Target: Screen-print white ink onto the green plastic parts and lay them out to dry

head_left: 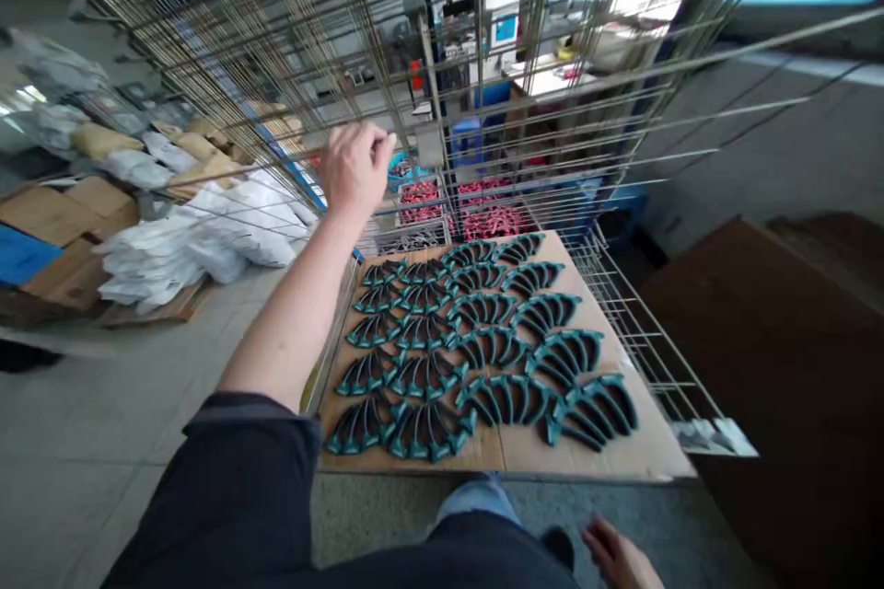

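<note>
The left hand (357,167) is hovering high over the far left corner of the scene's cardboard, in front of the upper wire shelves (290,28). Its fingers are bending in toward the palm; whether they are closing around a wire I cannot tell, as the palm side is not showing. The right hand (618,557) is hanging low at the near edge, right of the person's legs, well apart from everything on the cardboard. It is blurring and running out of view, so its grip cannot be told either.

Below and to the right of the left hand, teal ribbed pieces (482,306) are lying in four columns of five, fanning out in curves. Neighbours are sitting close, some of them touching. They are resting on a flat cardboard sheet (649,451), and bare wire shelf is showing along the right side of it.

Farther out, pink-red pieces (492,221) are filling containers beyond the far edge, and a blue stool (468,140) is standing behind them. On the left, white sacks (235,225) are lying in a heap beside cardboard boxes (93,207). On the right, a large brown carton (760,331) is standing in shadow.
</note>
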A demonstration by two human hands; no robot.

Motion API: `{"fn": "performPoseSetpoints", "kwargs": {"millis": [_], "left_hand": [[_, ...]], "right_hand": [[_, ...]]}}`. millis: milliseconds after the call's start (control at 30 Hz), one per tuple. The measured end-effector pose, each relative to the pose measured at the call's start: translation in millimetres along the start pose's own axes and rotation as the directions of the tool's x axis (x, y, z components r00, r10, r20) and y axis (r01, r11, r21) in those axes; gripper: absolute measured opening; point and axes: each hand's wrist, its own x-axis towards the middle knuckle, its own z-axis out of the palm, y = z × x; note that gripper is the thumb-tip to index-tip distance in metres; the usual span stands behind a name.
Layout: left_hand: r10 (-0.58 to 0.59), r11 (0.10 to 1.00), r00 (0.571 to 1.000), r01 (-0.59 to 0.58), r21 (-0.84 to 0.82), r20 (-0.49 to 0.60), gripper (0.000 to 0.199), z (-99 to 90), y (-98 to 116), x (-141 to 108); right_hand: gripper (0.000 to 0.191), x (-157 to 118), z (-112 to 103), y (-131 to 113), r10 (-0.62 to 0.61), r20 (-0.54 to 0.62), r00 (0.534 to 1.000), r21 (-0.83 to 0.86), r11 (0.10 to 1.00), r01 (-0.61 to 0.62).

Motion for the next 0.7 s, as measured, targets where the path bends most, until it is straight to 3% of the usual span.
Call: {"fn": "performPoseSetpoints", "kwargs": {"millis": [100, 200, 267, 367, 433, 500, 600, 700], "left_hand": [[0.019, 1.000, 0.994, -0.017, -0.014, 0.110, 0.033, -29.0, 19.0, -99.3], [0.044, 0.994, 0.962, -0.014, -0.109, 0.270, 0.025, -45.5, 37.5, -198.9], [0.018, 0.988, 0.923, 0.043, -0.151, 0.384, 0.024, -48.4, 47.4, -256.9], [-0.028, 0.981, 0.814, 0.136, -0.142, 0.581, 0.022, -42.1, 56.8, -325.4], [-0.039, 0.980, 0.738, 0.161, -0.119, 0.673, 0.021, -32.2, 59.2, -359.5], [-0.033, 0.980, 0.691, 0.165, -0.113, 0.722, 0.019, -19.7, 58.6, -385.8], [-0.016, 0.978, 0.642, 0.170, -0.122, 0.766, 0.018, -1.8, 53.0, -412.3], [-0.006, 0.974, 0.616, 0.181, -0.134, 0.788, 0.018, 8.9, 43.8, -423.6]], "right_hand": [[0.038, -13.1, -2.7, 16.7, -0.027, 0.059, 0.998, -0.039, 0.999, 0.030], [0.037, -28.6, -6.4, 23.3, -0.048, 0.101, 0.994, -0.100, 0.993, 0.058], [0.034, -35.9, -6.1, 18.1, -0.092, 0.125, 0.988, -0.138, 0.984, 0.109], [0.026, -40.0, 0.2, -2.3, -0.179, 0.150, 0.972, -0.164, 0.965, 0.203], [0.023, -39.0, 8.6, -19.4, -0.212, 0.163, 0.964, -0.173, 0.955, 0.239], [0.020, -35.7, 20.6, -35.4, -0.215, 0.169, 0.962, -0.177, 0.953, 0.245], [0.020, -26.4, 45.3, -55.7, -0.202, 0.169, 0.965, -0.164, 0.959, 0.230], [0.024, -12.1, 75.2, -73.3, -0.176, 0.167, 0.970, -0.144, 0.969, 0.201]]}}
